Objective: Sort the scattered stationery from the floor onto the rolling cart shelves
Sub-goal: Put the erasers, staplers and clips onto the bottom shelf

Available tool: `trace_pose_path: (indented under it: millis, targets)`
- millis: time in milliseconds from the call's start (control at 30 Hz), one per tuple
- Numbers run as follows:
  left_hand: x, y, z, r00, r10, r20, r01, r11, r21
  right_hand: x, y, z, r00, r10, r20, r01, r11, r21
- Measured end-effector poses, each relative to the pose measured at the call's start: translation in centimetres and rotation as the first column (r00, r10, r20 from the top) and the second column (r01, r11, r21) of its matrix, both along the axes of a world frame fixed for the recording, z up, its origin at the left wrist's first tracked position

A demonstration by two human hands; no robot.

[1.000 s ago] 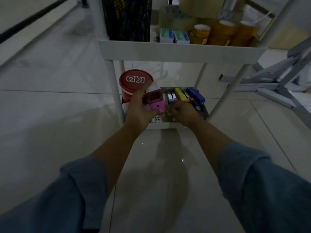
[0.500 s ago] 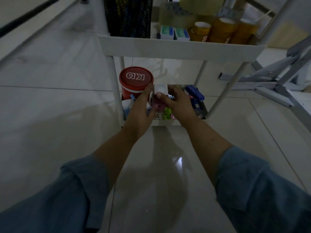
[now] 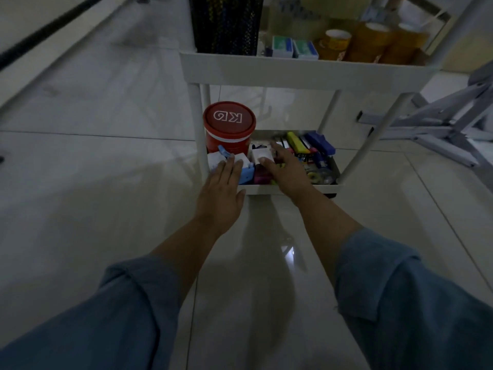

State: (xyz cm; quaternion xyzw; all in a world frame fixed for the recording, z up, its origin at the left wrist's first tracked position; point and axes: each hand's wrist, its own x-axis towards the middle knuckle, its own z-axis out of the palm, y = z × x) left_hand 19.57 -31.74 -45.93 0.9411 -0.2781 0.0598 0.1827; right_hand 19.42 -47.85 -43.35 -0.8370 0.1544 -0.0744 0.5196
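The white rolling cart's bottom shelf (image 3: 332, 186) holds a red tub (image 3: 229, 128) with a lid at its left, white and blue boxes (image 3: 245, 170), a yellow highlighter (image 3: 296, 142), a blue stapler (image 3: 320, 142) and several pens. My left hand (image 3: 222, 192) lies flat with straight fingers on the white and blue boxes at the shelf's front left. My right hand (image 3: 284, 170) reaches into the shelf's middle, thumb and fingers pinching a small white box (image 3: 260, 155) that stands above a pink item (image 3: 261, 177).
The cart's upper shelf (image 3: 306, 73) carries a black mesh holder (image 3: 226, 22), two small green-white boxes (image 3: 293, 49) and several brown tape rolls (image 3: 373, 41). A grey metal frame (image 3: 440, 124) lies on the tiled floor at the right.
Both hands held the pink and white item above the shelf; now it sits lower in the shelf. My left hand has let go and lies flat on the boxes at the left.
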Motion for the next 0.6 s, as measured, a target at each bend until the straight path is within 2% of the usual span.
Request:
trace_pose_path:
  millis: [233,400,600]
  targets:
    - [0.1,0.1,0.3,0.995,-0.007,-0.103,0.005,1.000,-0.017,-0.1,0.8,0.1,0.995,0.059,-0.082,-0.074,0.977,-0.201]
    - [-0.6,0.4,1.1,0.991,0.007,-0.131,-0.013,0.999,-0.046,-1.3,1.3,0.2,0.997,0.040,-0.058,-0.049,0.984,-0.170]
    - [-1.7,0.6,2.4,0.989,-0.008,-0.149,0.011,1.000,0.023,-3.9,1.2,0.7,0.994,-0.108,0.004,0.107,0.986,-0.124]
